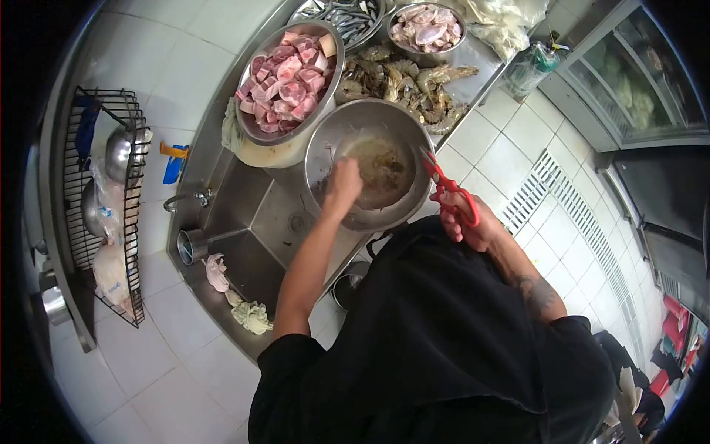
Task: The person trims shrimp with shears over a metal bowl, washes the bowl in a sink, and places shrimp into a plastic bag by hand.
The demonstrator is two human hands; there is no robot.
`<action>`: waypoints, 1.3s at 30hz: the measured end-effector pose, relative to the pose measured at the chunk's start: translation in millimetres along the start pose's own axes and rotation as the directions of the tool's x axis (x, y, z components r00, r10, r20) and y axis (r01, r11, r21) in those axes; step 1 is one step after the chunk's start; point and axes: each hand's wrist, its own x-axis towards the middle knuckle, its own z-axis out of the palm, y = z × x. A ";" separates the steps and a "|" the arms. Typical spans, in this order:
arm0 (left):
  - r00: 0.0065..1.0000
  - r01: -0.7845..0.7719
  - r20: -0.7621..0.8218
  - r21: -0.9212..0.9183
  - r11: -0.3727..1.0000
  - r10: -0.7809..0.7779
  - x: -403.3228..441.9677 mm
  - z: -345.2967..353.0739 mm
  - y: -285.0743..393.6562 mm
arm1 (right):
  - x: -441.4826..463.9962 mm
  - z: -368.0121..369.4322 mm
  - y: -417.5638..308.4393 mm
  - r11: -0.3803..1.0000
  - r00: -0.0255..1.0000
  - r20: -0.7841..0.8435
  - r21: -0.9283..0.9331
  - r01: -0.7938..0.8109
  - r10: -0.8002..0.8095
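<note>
Over the left part of a wide metal bowl [325, 140] is my left hand [345, 181], its fingers curled together; whether anything small is between them is hidden. Murky water [381, 166] with dark bits lies in the bowl. Just outside the bowl's right rim, my right hand [470, 218] holds red-handled scissors [452, 186], with the blades pointing up and left over the rim. Whole shrimp [407, 85] are heaped on the metal counter behind the bowl.
Pink meat chunks fill an oval metal tub [336, 81] beyond the sink [277, 214]. Farther back stand a bowl of meat pieces [427, 29] and a bowl of small fish [347, 22]. A faucet [188, 200] and wire rack [111, 200] are at the left.
</note>
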 end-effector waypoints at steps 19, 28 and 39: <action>0.963 0.158 -0.254 0.254 0.954 -0.092 -56.6 -21.7 -55.6 | 17.8 33.4 10.2 0.957 0.956 0.142 -0.177 -0.230 0.256; 0.997 0.017 -0.080 0.237 0.971 0.002 -43.4 39.5 -53.9 | 18.3 33.7 12.5 0.963 0.962 0.142 -0.176 -0.206 0.232; 0.898 -0.039 -0.417 0.247 0.968 0.142 -48.1 5.2 2.3 | 15.2 28.3 12.9 0.971 0.975 0.106 -0.162 -0.175 0.193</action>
